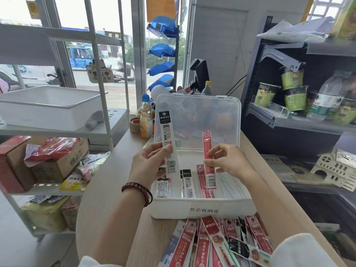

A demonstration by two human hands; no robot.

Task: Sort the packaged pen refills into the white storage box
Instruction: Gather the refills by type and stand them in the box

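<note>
Nearest, in front of the white storage box (202, 210), loose refill packs (221, 243) lie fanned on the bench (115, 189), long axes mostly pointing toward the box. Inside the box, black-and-white packs (187, 184) lie on the left and red packs (201, 182) in the middle, all lengthwise front to back. Above the box's left side, the left hand (148, 162) grips a black-and-white refill pack (168, 143) upright, black header up. Above its middle, the right hand's (229, 160) fingers (213, 151) pinch a red refill pack (209, 160) near-vertical, barcode end down. The clear lid (198, 120) stands open at the box's far edge.
</note>
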